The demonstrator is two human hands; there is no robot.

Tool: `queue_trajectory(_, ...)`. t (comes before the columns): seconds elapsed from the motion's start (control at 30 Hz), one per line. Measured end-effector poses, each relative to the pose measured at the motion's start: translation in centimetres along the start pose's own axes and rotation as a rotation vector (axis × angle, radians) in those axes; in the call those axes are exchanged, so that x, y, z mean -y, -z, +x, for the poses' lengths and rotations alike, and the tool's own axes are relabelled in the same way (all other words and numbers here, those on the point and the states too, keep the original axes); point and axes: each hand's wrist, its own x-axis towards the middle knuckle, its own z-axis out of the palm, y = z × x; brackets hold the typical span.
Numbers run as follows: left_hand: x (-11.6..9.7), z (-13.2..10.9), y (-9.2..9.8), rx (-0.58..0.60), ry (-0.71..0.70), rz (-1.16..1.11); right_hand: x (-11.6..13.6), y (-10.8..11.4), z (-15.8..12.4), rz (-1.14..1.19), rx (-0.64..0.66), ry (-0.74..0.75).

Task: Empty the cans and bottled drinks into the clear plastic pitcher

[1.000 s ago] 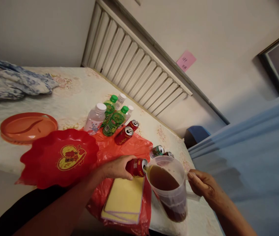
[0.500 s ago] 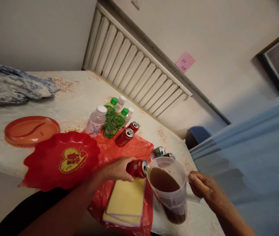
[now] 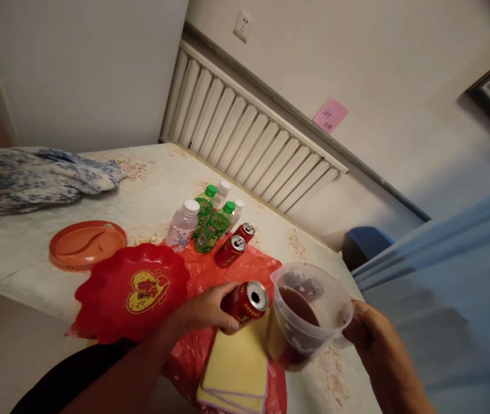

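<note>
My left hand (image 3: 204, 310) is closed round a red drink can (image 3: 248, 300), tilted with its opened top facing up and right, just left of a clear plastic jug (image 3: 309, 313). The jug holds brown liquid and is tipped toward me. My right hand (image 3: 368, 336) grips the jug by its handle at the right. Under the can and jug lie a stack of yellow cloths (image 3: 238, 362) on a red plastic bag (image 3: 210, 270).
On the patterned table (image 3: 150, 184) stand three drink bottles (image 3: 204, 221) and two more red cans (image 3: 234, 244). A red heart-print plate (image 3: 135, 290) and an orange tray (image 3: 87, 244) lie left. Blue-white cloth (image 3: 33, 178) lies far left. A radiator (image 3: 249, 144) lines the wall.
The can's mouth has come away from the jug's rim and turned upward. The jug has tilted toward me. The view has shifted, moving everything rightward in the picture.
</note>
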Motion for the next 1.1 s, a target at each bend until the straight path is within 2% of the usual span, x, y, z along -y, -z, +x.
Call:
queue_trajectory(0.1, 0.1, -0.9, 0.0, 0.061, -0.036, 0.026, 0.5, -1.5, 0.6, -0.035, -0.063, 0.116)
queue_trajectory(0.17, 0.2, -1.5, -0.1, 0.111, -0.053, 0.056, 0.4, -2.7, 1.4, 0.017, -0.078, 0.135)
queue_trajectory(0.33, 0.2, -2.6, -0.5, 0.147, 0.013, 0.195, -0.6, -6.2, 3.7, 0.272, -0.066, 0.079)
queue_trajectory(0.5, 0.6, -2.6, -1.4, 0.200, 0.115, 0.321, -0.8, -9.7, 5.2, 0.593, -0.034, 0.011)
queue_trajectory(0.73, 1.9, -2.0, -1.9, 0.237, 0.147, 0.303, 0.0, -14.1, 6.1, 0.713, 0.056, 0.058)
queue_trajectory(0.93, 1.5, -1.8, -1.9, 0.246, 0.136, 0.387, -1.6, -16.8, 6.0, 0.793, 0.123, 0.033)
queue_trajectory(1.1, 1.8, -1.3, -2.0, 0.249, 0.119, 0.346, -3.8, -17.5, 5.4, 0.772, 0.156, 0.029)
